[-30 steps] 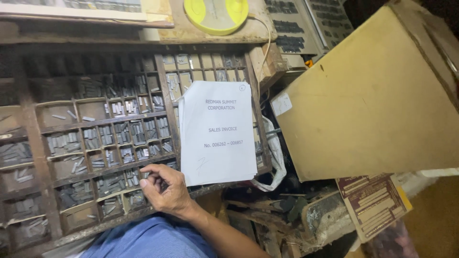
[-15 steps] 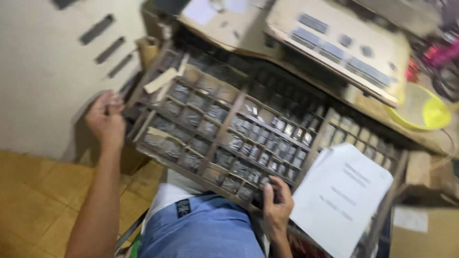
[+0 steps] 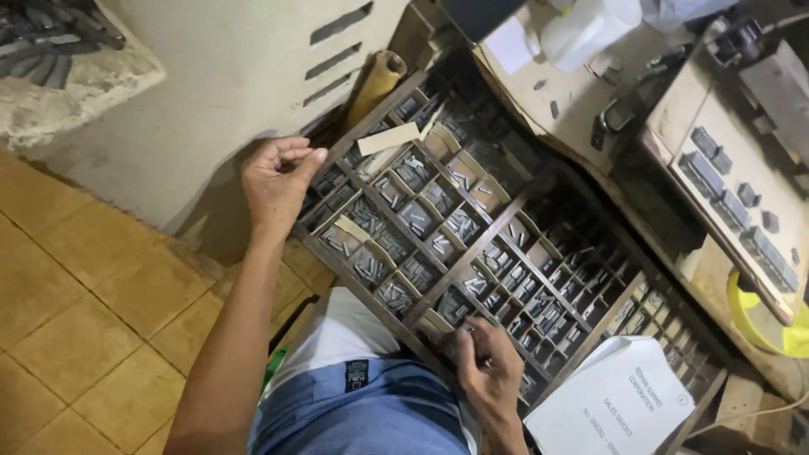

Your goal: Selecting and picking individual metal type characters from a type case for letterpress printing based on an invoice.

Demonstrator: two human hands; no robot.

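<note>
My left hand (image 3: 276,173) has lifted off the case (image 3: 472,253), fingers pinched together, while my right hand (image 3: 489,371) fingers clamp type at its near edge; I'd pick slowly, one piece.

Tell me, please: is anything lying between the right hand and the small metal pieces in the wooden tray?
Nothing visible does. The right hand already rests on the near edge of the wooden tray, fingers down among the metal pieces in the open compartments. The white paper sheet lies beside it, not over it.
</note>
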